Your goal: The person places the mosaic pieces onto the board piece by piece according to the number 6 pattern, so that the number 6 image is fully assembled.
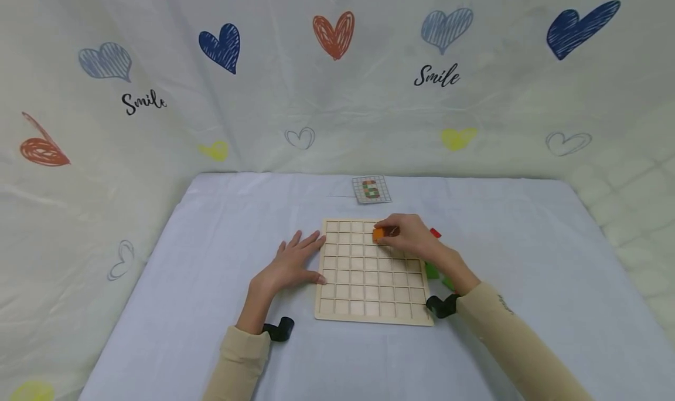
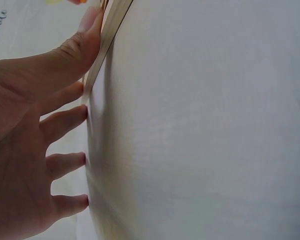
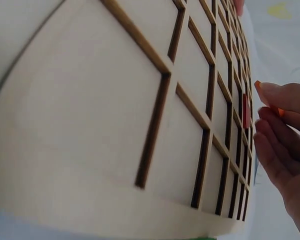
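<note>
A square wooden grid board [image 1: 357, 278] lies flat on the white cloth, its cells divided by grooves. My left hand [image 1: 290, 266] rests at the board's left edge with fingers spread, the thumb and fingertips right at the rim. In the left wrist view the thumb [image 2: 77, 52] lies against the board's side. Over the upper right cells, my right hand [image 1: 411, 235] pinches a small orange square tile [image 1: 378, 235] between thumb and fingers. The right wrist view shows a red tile [image 3: 246, 111] on the board, close by those fingertips.
Behind the board lies a card [image 1: 371, 189] with a grid and a green and orange figure. Green tiles [image 1: 431, 270] and a red tile [image 1: 435, 233] lie along the board's right side, partly hidden by the right arm. A white curtain with printed hearts [image 1: 334, 34] hangs behind.
</note>
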A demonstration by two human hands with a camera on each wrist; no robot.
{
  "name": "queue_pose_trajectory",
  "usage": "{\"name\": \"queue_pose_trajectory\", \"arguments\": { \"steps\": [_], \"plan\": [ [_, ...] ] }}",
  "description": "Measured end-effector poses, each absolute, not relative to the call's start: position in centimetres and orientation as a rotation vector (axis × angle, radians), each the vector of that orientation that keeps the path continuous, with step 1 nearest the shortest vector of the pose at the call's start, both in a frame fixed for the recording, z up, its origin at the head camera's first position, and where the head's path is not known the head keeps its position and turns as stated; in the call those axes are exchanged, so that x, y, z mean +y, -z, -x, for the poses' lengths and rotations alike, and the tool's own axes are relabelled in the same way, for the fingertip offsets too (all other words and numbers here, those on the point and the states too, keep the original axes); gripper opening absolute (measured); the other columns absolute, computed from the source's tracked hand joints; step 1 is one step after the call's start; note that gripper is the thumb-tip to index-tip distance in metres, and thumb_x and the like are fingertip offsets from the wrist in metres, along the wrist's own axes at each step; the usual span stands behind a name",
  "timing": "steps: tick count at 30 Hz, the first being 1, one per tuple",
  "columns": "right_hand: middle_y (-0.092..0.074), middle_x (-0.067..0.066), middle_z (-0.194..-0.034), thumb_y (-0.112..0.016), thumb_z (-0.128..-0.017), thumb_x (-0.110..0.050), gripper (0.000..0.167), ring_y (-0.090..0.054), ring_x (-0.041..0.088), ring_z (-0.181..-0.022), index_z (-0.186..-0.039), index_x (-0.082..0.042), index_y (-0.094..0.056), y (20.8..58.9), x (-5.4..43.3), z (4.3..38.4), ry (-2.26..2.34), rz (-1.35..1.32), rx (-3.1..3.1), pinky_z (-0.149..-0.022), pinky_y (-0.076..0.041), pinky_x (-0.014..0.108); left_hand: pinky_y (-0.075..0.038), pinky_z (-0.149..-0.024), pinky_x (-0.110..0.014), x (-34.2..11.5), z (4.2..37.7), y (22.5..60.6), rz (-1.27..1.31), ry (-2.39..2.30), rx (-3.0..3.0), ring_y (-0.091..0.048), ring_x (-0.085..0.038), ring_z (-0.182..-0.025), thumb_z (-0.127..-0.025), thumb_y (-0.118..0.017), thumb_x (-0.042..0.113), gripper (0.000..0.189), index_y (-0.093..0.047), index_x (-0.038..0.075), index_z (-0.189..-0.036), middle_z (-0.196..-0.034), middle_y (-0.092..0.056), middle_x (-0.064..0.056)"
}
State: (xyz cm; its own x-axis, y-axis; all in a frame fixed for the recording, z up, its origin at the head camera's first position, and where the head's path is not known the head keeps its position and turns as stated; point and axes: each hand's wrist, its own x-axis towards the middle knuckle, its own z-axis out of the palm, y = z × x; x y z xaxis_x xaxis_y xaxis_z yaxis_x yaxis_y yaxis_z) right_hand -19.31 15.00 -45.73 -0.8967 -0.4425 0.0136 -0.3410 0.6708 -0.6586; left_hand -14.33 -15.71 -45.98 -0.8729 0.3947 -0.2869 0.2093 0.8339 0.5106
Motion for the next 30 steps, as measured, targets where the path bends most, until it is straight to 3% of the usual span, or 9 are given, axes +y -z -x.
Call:
{"name": "queue_pose_trajectory", "arguments": {
  "steps": [30],
  "plan": [
    [-0.066, 0.01, -0.099, -0.082, -0.087, -0.01, 0.025, -0.056, 0.019, -0.082, -0.111, -0.003, -0.078, 46.7, 13.5, 19.9, 0.912, 0.839, 2.761, -0.07, -0.047, 0.03, -0.004, -0.125, -0.067, -15.5, 14.3, 45.7, -0.435, -0.687, 2.643, -0.005, -0.038, -0.16, -0.082, -0.086, 0.036, 0.096, -0.036, 0.019, -0.162, -0.171, -0.026, -0.001]
  ]
}}
